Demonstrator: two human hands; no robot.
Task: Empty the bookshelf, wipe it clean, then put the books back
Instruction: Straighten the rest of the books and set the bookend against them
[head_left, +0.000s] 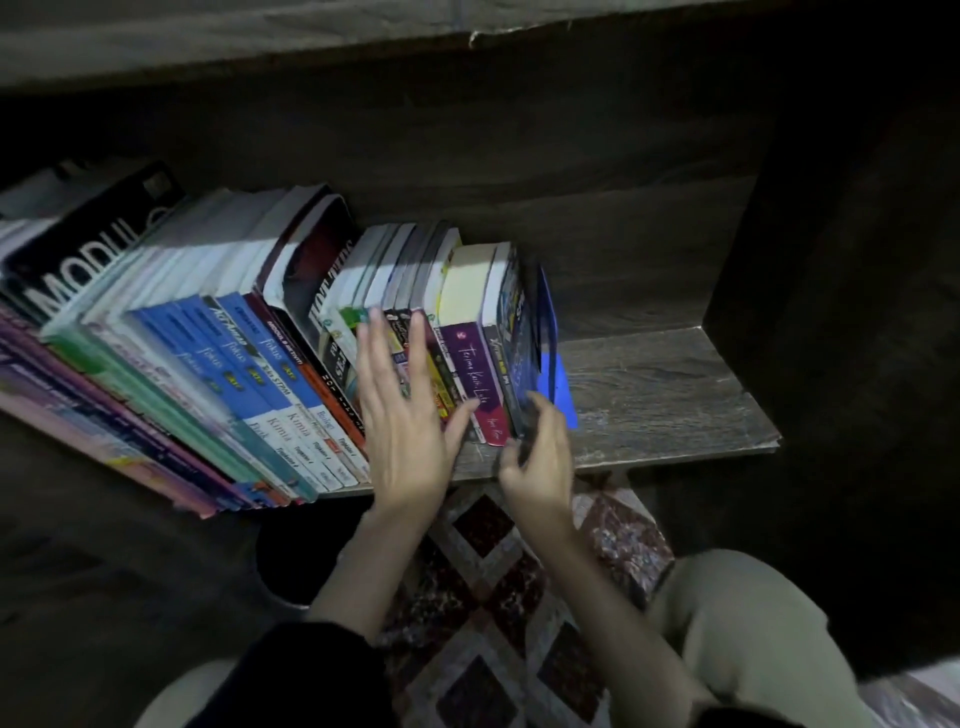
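The books (249, 332) are standing in a leaning row on the shelf (665, 395), filling it to the left of the purple book (470, 364) and ending just to its right. My left grip (405, 421) is lying released, fingers straight and pressing flat on the spines just left of the purple book. My right grip (540, 457) is curling round the lower corner of the dark blue book (517, 332) just right of the purple book, grasping it, though motion is blurring the fingertips. Bare shelf board is lying further right. Below the purple book a patterned rug (493, 597) is showing.
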